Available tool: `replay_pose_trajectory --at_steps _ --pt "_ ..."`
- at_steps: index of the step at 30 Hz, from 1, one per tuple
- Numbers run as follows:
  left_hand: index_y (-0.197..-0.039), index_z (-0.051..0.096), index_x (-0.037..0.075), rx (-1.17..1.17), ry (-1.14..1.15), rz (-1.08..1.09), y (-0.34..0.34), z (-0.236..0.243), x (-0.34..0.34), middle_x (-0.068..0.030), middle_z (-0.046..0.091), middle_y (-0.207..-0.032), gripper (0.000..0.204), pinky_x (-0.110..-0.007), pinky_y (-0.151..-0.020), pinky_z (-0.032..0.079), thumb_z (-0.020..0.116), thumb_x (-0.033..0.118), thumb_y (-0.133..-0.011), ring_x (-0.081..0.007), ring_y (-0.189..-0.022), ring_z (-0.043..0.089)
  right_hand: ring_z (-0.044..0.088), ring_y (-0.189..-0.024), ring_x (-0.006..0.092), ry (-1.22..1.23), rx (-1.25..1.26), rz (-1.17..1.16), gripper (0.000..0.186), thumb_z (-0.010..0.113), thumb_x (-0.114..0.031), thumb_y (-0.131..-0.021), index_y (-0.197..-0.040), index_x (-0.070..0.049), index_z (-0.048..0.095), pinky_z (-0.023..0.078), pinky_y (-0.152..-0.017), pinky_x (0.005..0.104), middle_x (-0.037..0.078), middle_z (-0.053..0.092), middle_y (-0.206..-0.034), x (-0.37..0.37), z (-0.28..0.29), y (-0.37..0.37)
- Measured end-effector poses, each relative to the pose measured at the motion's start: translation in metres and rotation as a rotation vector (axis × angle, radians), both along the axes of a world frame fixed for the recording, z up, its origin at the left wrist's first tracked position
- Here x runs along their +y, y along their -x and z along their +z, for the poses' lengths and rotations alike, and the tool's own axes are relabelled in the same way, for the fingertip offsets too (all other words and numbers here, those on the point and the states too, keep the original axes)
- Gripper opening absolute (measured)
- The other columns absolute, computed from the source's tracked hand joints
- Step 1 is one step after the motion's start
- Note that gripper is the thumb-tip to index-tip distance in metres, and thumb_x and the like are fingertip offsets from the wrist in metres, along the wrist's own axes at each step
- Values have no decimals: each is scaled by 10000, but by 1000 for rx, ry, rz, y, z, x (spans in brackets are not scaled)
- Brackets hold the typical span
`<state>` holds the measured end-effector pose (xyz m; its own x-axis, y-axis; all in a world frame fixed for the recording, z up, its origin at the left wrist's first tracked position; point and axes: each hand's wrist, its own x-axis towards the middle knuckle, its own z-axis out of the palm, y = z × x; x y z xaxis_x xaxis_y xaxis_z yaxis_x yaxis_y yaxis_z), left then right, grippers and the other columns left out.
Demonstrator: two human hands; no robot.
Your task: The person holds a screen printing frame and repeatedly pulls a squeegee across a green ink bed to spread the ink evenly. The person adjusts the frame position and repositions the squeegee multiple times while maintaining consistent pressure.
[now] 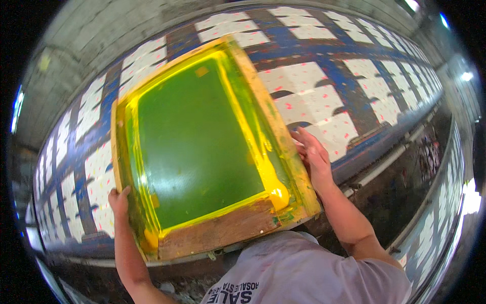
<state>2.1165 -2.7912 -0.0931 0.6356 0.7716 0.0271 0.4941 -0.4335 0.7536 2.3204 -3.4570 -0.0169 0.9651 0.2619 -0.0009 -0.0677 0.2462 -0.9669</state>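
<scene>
A wooden screen-printing frame point(276, 114) fills the middle, tilted, its near end close to my body. Green mesh point(187, 142) spans it, bordered by streaks of yellow ink point(274, 187), thickest in the near right corner. Across the near end inside the frame lies a brown wooden squeegee point(217, 229). My left hand point(120, 201) is closed on the frame's left side rail, low down. At the right rail is my right hand point(315, 157), fingers bent against the wood; part of its grip is hidden by the frame.
Beneath and beyond stretches a long blue-stained printing table point(349, 83) with rows of white fabric pieces point(309, 101) bearing small pink marks. A pipe point(383, 166) runs along its near edge. Another table with white pieces point(430, 253) stands at right. A block wall point(86, 43) rises behind.
</scene>
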Motion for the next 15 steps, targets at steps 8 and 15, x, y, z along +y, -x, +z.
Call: replay_pose_trajectory --at_steps 8,15 --pt "-859 661 13 -16 6 26 -68 2 -117 -5 621 -799 310 -343 -644 444 946 126 -814 -144 -695 528 570 -1448 286 377 -95 120 627 756 -374 -1044 -1587 -85 632 407 -1256 426 149 598 -1570 -118 14 -103" --pt "-778 540 68 -45 -88 37 -154 28 -283 23 515 -748 423 -362 -607 393 961 114 -776 -145 -664 449 541 -1469 285 485 -58 0 637 769 -419 -995 -1550 -121 675 397 -1255 441 129 586 -1565 -255 7 -159"
